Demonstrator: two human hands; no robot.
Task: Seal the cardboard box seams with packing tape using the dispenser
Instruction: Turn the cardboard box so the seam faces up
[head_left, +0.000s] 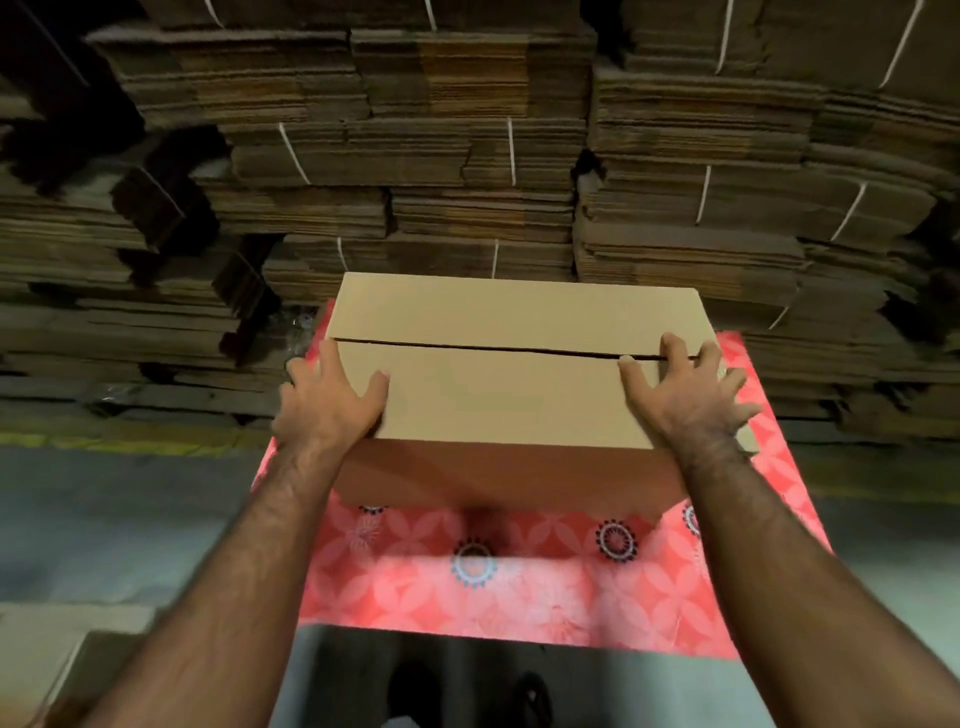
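A plain brown cardboard box (509, 395) stands on a table with a red flowered cloth (519, 597). Its two top flaps are folded down, and a dark open seam (493, 347) runs across the top from left to right with no tape on it. My left hand (332, 400) grips the box's near left corner, fingers spread over the top and side. My right hand (685, 389) grips the near right corner, its fingertips reaching the seam. No tape dispenser shows in the head view.
High stacks of flattened cardboard (467, 156), tied with white string, fill the whole background right behind the table. Grey floor (130, 519) lies to the left and below. A pale flat carton (47, 660) sits at the lower left.
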